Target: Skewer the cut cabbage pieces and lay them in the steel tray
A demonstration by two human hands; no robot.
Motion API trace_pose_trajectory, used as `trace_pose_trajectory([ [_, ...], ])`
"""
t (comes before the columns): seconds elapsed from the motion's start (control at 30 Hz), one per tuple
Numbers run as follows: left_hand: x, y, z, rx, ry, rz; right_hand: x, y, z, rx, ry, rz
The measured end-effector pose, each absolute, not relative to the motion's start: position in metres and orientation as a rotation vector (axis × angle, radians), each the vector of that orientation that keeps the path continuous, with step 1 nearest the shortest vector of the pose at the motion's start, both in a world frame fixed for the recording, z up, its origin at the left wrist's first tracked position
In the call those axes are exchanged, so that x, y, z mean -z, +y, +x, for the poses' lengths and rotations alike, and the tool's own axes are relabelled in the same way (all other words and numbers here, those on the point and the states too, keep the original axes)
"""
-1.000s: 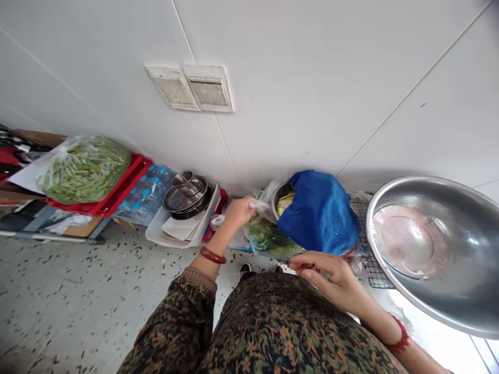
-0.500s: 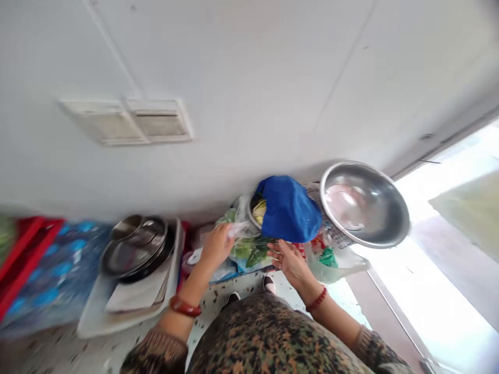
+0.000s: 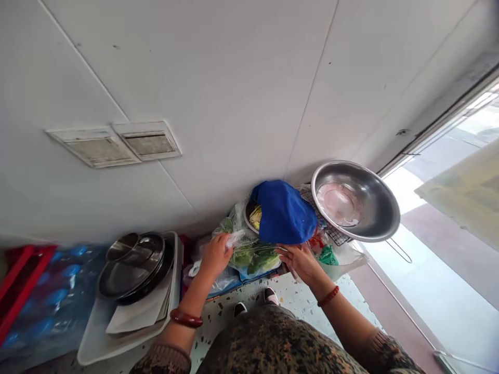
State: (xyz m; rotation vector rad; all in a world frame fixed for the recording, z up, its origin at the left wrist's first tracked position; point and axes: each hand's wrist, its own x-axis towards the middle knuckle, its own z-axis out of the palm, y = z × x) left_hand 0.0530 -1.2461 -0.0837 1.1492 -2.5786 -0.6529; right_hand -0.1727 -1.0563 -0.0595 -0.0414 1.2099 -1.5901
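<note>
My left hand [image 3: 217, 254] pinches the bunched edge of a clear plastic bag [image 3: 245, 239]. Leafy green vegetables [image 3: 262, 259] lie beneath the plastic, between my two hands. My right hand [image 3: 298, 261] is open, its fingers stretched towards the leaves at the lower edge of a blue cloth [image 3: 287, 213]. Whether those fingertips touch the plastic I cannot tell. The cloth drapes over a metal bowl [image 3: 247, 218], leaving some pale yellow-green vegetable [image 3: 255, 217] showing at its left side.
A large steel basin [image 3: 374, 208] rests on a wire rack [image 3: 338, 235] at right, near the doorway. Left of me, a white tray [image 3: 91, 340] holds metal pans [image 3: 128, 275]. Blue-capped bottles [image 3: 58, 296] in plastic wrap stand farther left. The white wall [image 3: 234, 104] rises behind everything.
The view has shifted slightly and become sharper. My right hand has moved a little right relative to my body, close under the cloth's edge. My left hand keeps its pinch on the bag.
</note>
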Motion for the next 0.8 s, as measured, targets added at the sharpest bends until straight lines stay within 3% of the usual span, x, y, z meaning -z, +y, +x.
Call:
trace_pose_trajectory([
  [0.17, 0.071, -1.246, 0.051, 0.7, -2.608, 1.166, 0.052, -1.039, -0.2, 1.552, 1.177, -0.043],
  [0.37, 0.027, -1.23, 0.01, 0.385, -2.304, 1.098, 0.051, -1.037, -0.222, 1.547, 1.148, -0.025],
  [0.67, 0.042, -1.227, -0.038, 0.791, -2.279, 1.44, 0.059, -1.037, -0.25, 1.609, 1.062, -0.007],
  [0.8, 0.043, -1.235, -0.046, 1.269, -2.18, 1.604, 0.062, -1.042, -0.256, 1.573, 1.052, -0.056],
])
